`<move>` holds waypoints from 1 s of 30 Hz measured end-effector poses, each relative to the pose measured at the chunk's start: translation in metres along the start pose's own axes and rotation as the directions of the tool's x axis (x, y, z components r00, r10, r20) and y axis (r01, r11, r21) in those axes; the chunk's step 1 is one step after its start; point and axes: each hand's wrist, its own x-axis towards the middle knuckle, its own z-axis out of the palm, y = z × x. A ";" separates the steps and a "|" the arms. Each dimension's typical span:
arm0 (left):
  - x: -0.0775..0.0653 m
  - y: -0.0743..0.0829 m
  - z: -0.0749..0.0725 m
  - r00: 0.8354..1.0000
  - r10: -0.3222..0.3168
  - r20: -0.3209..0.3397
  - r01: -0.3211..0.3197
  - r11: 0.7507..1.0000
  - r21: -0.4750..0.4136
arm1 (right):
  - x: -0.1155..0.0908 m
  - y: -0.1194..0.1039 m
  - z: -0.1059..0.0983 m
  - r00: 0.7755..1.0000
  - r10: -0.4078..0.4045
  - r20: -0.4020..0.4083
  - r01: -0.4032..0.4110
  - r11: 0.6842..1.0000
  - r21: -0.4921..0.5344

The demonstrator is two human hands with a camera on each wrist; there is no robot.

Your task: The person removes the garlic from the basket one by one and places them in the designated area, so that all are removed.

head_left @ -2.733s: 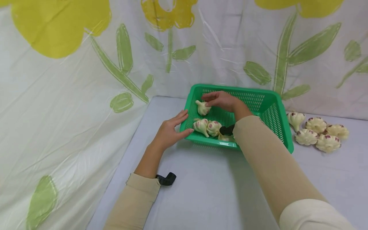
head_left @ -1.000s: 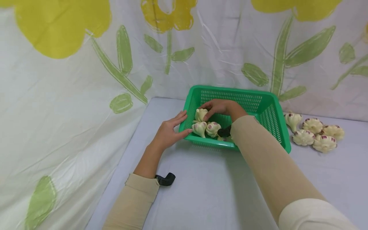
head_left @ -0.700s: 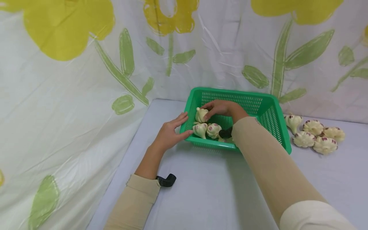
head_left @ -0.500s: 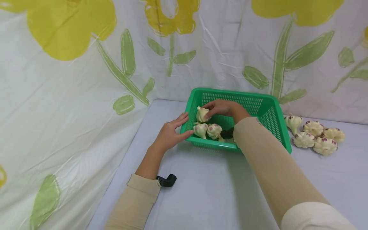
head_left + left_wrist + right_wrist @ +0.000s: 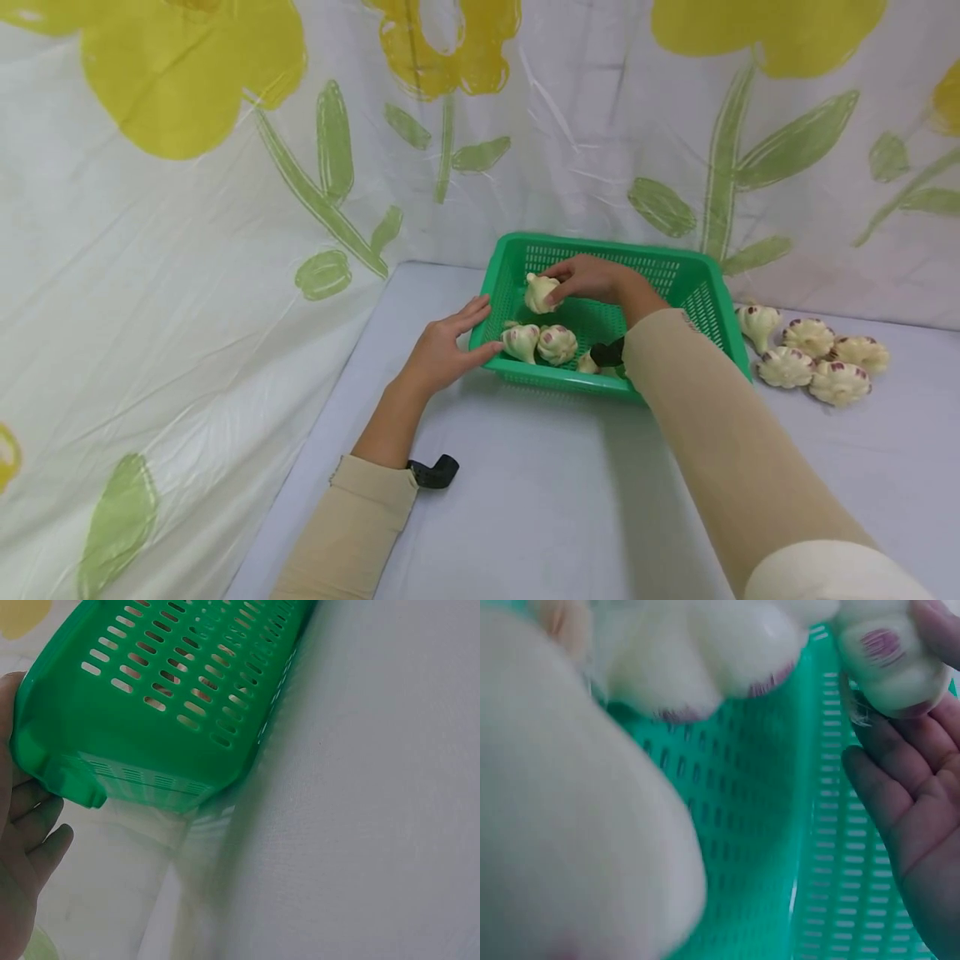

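My right hand pinches a cream garlic bulb between thumb and fingers, inside the left part of the green basket. In the right wrist view the held garlic bulb shows purple marks and thin root threads. Below it in the basket lie a garlic bulb, another garlic bulb and a partly hidden garlic bulb. With straight, spread fingers, my left hand touches the basket's front left corner. The left wrist view shows its fingers beside the rim.
Several garlic bulbs form a group on the white table, right of the basket. A white curtain with yellow flowers hangs close behind it and along the left. My right forearm crosses over the basket's front rim.
The garlic bulb in my right hand first went down beside the other bulbs, then came away up and to the right. My left hand has stayed at the basket's corner.
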 end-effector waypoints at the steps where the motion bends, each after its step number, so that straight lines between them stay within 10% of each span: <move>1: 0.000 0.000 0.000 1.000 -0.001 -0.001 0.001 1.000 -0.001 | -0.002 0.001 -0.001 1.000 -0.003 -0.004 0.003 1.000 0.007; 13: -0.001 -0.001 0.002 1.000 0.015 -0.008 -0.015 1.000 0.003 | -0.024 0.003 -0.023 0.999 -0.031 -0.034 0.034 0.996 0.082; 30: -0.002 0.000 0.001 1.000 0.011 -0.011 -0.011 1.000 0.009 | -0.091 0.002 -0.059 0.984 -0.046 -0.174 0.036 0.998 -0.060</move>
